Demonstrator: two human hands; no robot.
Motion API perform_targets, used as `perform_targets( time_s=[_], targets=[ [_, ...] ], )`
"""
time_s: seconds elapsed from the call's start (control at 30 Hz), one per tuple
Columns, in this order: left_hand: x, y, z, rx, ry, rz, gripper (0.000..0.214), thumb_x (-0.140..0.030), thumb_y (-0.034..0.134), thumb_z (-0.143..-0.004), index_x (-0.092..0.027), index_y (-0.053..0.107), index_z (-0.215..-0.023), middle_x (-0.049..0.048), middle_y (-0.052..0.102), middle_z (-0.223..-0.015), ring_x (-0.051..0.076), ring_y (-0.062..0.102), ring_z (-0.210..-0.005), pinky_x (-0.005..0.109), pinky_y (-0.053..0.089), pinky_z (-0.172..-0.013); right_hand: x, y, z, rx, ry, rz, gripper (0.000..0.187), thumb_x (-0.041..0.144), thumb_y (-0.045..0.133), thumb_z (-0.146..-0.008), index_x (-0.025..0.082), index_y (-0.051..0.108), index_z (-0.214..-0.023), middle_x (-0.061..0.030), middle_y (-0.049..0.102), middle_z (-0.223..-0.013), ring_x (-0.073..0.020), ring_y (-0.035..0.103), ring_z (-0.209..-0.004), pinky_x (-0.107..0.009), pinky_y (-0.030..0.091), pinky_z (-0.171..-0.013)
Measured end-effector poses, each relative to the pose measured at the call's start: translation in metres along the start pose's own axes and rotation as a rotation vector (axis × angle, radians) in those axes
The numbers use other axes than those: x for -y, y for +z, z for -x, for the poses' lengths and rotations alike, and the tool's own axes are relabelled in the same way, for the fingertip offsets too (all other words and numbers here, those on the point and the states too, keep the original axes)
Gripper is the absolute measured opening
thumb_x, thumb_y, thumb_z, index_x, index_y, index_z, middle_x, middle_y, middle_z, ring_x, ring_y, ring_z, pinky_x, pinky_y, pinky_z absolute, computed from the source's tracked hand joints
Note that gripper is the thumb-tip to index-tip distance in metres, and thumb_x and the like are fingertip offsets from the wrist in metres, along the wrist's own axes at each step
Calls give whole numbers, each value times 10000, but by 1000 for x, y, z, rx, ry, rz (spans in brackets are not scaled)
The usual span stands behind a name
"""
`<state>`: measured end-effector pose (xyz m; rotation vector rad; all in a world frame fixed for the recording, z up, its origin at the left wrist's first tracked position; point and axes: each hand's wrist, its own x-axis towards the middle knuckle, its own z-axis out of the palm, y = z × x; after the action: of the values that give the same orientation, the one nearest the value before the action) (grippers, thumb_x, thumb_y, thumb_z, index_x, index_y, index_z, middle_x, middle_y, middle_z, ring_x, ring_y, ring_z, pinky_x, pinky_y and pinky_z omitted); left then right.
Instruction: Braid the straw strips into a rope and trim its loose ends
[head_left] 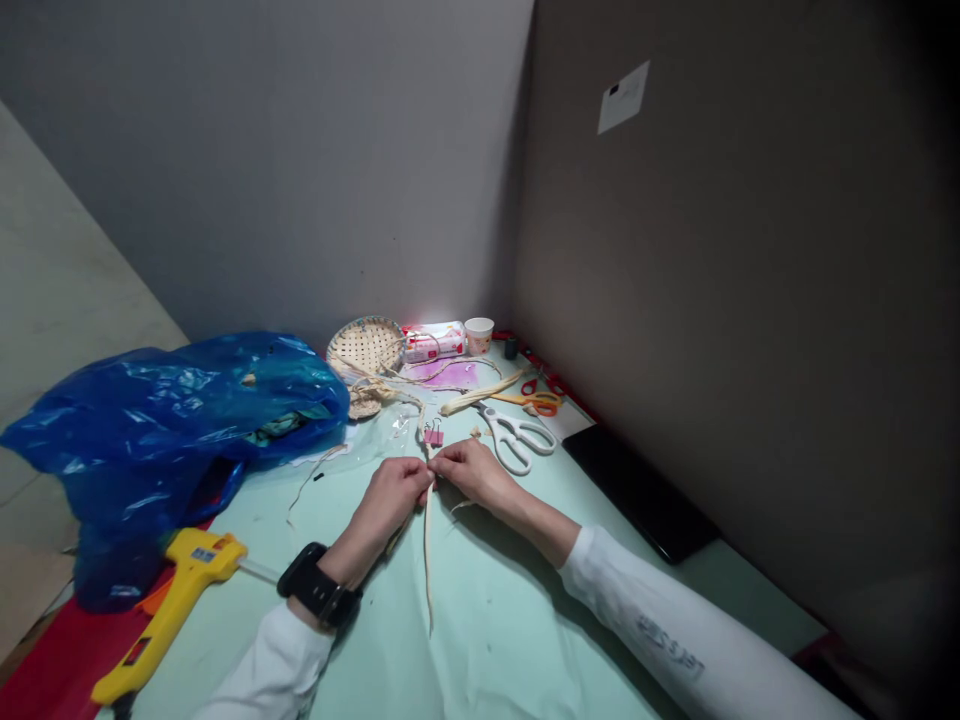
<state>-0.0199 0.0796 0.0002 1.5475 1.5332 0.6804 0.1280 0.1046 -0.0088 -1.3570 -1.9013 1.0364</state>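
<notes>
My left hand (394, 492) and my right hand (472, 470) meet at the middle of the table, fingertips pinched together on a pale plant-fibre strand (428, 560). One end of the strand hangs down toward me over the light green cover. Just beyond my fingers, a pink binder clip (433, 437) sits at the strand's far part, which runs on as a braided cord (405, 398) toward the back. White-handled scissors (517, 438) lie to the right of my right hand.
A yellow glue gun (176, 600) lies at left beside a blue plastic bag (187, 410). Toward the back are a woven basket (366, 345), a paper cup (479, 337), a fibre bundle (480, 394) and orange scissors (544, 402). A black flat device (637, 490) lies along the right wall.
</notes>
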Motion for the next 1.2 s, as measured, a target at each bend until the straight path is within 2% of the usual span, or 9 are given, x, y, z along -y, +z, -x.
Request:
perform_targets(
  time_s=[0.13,0.3,0.5,0.6,0.7,0.8,0.97,1.1,1.2],
  targets=[
    [-7,-6,8,-109,132,-173,328,-241,567,-798,-201,492,-482,-28,472,-482,160,436,-557,281,257,-578,-1,1,4,-43,28,-29,225,204,553,-789,127,685,-623,27,509,-490,-96,440,-517,-216,288,-526],
    [-16,-13,20,-148,190,-288,279,-255,516,-813,-213,548,-539,17,554,-552,207,488,-614,287,251,-609,1,2,7,-46,65,-150,246,201,538,-774,142,698,-596,8,592,-514,-94,476,-507,-202,333,-537],
    [-16,22,31,-186,209,-343,139,-175,524,-809,-225,574,-689,35,537,-586,222,475,-564,295,198,-592,6,-3,6,15,179,-375,189,168,548,-741,115,703,-646,49,441,-407,-82,367,-415,-207,281,-446],
    [-16,33,37,-177,214,-328,103,-156,528,-806,-226,595,-770,28,524,-595,210,443,-534,308,173,-590,9,-6,4,49,231,-467,162,131,550,-726,101,698,-667,38,473,-430,-83,399,-420,-201,304,-442],
    [-19,25,37,-171,203,-271,91,-228,566,-805,-225,584,-715,37,545,-638,210,461,-594,307,206,-604,10,-5,2,50,252,-524,159,106,546,-717,105,678,-629,8,550,-486,-91,472,-465,-195,359,-479],
    [-20,6,27,-206,133,-164,195,-330,523,-835,-213,539,-680,56,561,-715,211,491,-683,289,269,-606,7,-4,2,46,249,-541,187,109,534,-728,110,672,-602,5,564,-491,-76,427,-434,-195,336,-467],
    [-18,-8,3,52,-34,121,271,-450,534,-773,-188,537,-843,22,572,-706,113,434,-466,230,203,-418,2,-4,4,37,206,-485,215,131,545,-757,108,678,-590,52,430,-388,-64,295,-399,-207,219,-438],
    [-20,-6,-3,239,-115,268,298,-440,633,-698,-177,518,-780,2,566,-683,36,261,-389,206,122,-383,1,-5,5,89,163,-415,238,107,496,-781,103,706,-669,6,592,-510,-72,391,-446,-201,281,-474],
    [-19,-5,-2,259,-143,309,272,-414,643,-689,-183,507,-733,-47,489,-567,35,203,-387,200,106,-384,0,-7,6,101,129,-314,242,103,491,-785,105,722,-712,-16,656,-585,-90,460,-499,-205,320,-513]
  ],
)
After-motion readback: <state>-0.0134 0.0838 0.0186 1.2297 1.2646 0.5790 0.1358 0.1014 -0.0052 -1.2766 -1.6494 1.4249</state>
